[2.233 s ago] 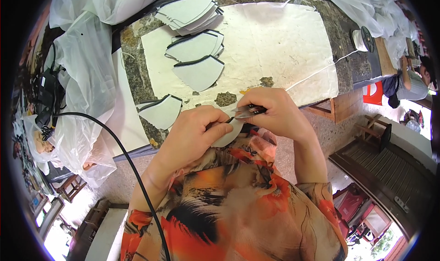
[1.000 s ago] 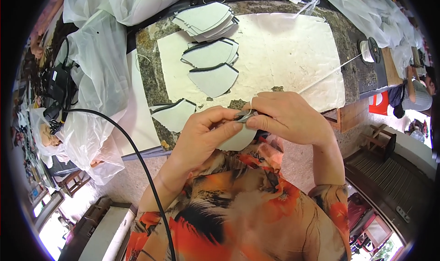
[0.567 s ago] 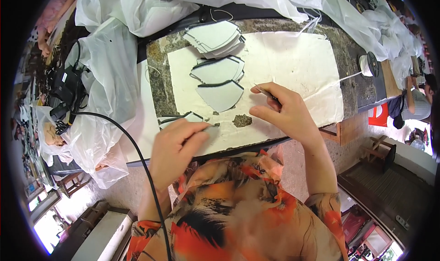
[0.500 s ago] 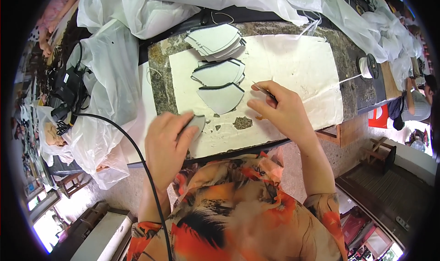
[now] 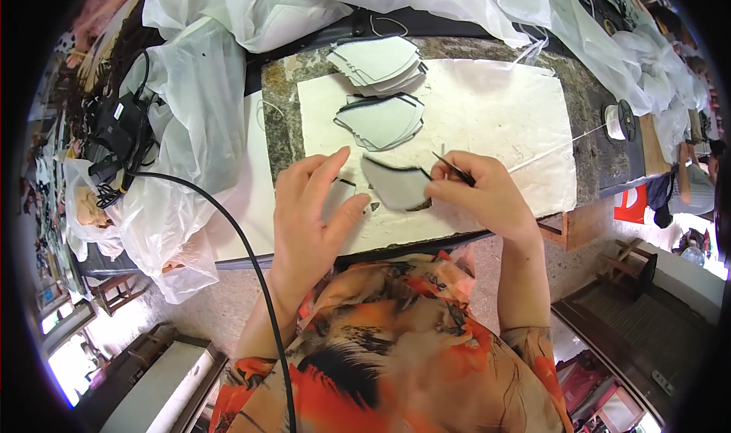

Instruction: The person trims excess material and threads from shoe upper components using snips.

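Observation:
My right hand point(image 5: 487, 193) is closed round a thin pointed tool point(image 5: 454, 168) with a dark shaft; its exact kind is unclear. The same hand's thumb and fingertips are at the right corner of a pale grey, curved cut piece point(image 5: 396, 186) with a black upper edge. My left hand point(image 5: 308, 212) has its thumb and fingers spread. Beneath it, partly hidden, is another pale piece point(image 5: 340, 193). Beyond the hands lie a small fanned stack of similar pieces point(image 5: 381, 121) and a thicker stack point(image 5: 377, 60) farther back.
A worn white sheet point(image 5: 495, 113) covers much of the stone-like board point(image 5: 283, 140). White cord runs to a spool point(image 5: 618, 121) at the right. Clear plastic sheeting point(image 5: 205, 106) lies at the left and back. A black cable point(image 5: 221, 220) passes beside my left arm.
The single black-edged piece has shifted toward me, now at my right fingertips, which came down and nearer. My left hand has moved forward and right, its fingers spreading. The view has shifted slightly.

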`<state>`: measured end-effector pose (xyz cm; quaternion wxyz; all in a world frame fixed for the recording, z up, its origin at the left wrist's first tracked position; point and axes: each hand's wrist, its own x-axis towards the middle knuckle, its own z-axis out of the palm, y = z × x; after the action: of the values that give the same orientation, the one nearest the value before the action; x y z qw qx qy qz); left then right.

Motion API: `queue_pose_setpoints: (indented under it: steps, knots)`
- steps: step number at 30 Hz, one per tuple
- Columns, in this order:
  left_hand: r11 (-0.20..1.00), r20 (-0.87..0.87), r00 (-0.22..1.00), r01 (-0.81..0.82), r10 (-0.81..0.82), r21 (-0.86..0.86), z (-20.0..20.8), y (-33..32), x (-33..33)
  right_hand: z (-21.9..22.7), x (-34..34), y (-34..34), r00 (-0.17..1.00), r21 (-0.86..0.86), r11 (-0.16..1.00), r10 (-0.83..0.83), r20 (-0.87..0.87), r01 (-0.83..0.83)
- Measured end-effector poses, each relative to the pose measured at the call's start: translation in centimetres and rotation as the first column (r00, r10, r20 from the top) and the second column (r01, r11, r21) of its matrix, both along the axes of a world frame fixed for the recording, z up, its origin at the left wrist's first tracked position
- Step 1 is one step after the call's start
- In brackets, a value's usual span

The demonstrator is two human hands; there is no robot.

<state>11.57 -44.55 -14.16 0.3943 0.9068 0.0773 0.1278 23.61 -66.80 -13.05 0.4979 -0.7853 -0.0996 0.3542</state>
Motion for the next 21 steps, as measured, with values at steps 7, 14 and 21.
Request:
queue_pose_setpoints:
  steps: [7, 14, 21]
  knots:
    - [0.929, -0.300, 0.886, 0.297, -0.354, -0.220, 0.1, -1.4, 1.4, 0.1, -1.2, -2.3, 1.000, 0.082, 0.996, 0.024, -0.018, -0.022]
    - [0.971, 0.064, 0.980, 0.178, -0.190, 0.158, -0.4, -3.3, 3.2, 0.0, -2.4, -3.7, 0.760, 0.003, 0.954, 0.237, 0.605, -0.300]
    - [0.470, -0.281, 0.806, -0.004, -0.521, -0.883, 0.7, -3.9, 3.6, -0.1, -4.3, -2.4, 0.590, -0.015, 0.899, 0.299, 0.750, -0.437]
